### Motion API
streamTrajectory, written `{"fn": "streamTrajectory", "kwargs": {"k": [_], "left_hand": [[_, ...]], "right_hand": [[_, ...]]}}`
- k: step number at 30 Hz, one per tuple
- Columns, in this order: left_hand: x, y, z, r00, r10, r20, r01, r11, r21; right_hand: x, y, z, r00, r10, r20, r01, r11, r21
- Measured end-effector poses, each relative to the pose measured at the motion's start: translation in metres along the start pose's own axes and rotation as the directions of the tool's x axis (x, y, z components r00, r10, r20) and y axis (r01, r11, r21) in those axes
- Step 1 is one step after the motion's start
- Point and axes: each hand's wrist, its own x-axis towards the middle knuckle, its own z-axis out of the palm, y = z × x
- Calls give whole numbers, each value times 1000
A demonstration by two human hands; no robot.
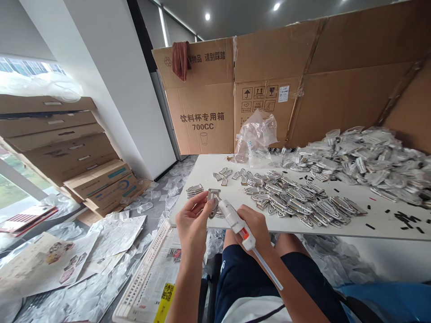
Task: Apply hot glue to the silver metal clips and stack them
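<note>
My left hand (195, 220) pinches a small metal-and-white buckle-like piece (213, 194) above the table's near edge. In my right hand (255, 224) is a white hot glue gun (232, 218), its nozzle touching or very close to that piece. A glue stick (269, 270) sticks out of the gun's rear end toward my lap. Just beyond my left hand lies a small stack of similar pieces (195, 190). To the right of the gun spreads a large pile of the same pieces (296, 197), with several more in loose groups behind.
Bagged pieces (363, 157) are heaped at the table's right back. Short black strips (406, 218) lie scattered on the white table (232, 158). A clear plastic bag (256, 139) stands before the cardboard wall (202, 98). A white basket (141, 273) sits at lower left.
</note>
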Motion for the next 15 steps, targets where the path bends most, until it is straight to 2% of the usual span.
{"fn": "streamTrajectory", "kwargs": {"k": [4, 6, 9, 12, 15], "left_hand": [[-2, 1, 1, 1000, 5, -18, -5, 1000, 19], [-3, 2, -1, 998, 25, -51, -22, 999, 47], [0, 5, -5, 998, 19, -68, -15, 998, 59], [5, 6, -8, 999, -39, -21, 38, 999, -18], [7, 3, -6, 994, -108, 33, 111, 989, -101]], "right_hand": [[-3, -3, 7, 983, -77, -166, 28, 959, -281], [-4, -3, 6, 970, -70, -232, -9, 945, -326], [-4, 3, -1, 944, -22, -330, -91, 943, -320], [-1, 10, -8, 923, 38, -383, -154, 949, -276], [2, 12, -9, 907, 207, -367, -262, 959, -108]]}}
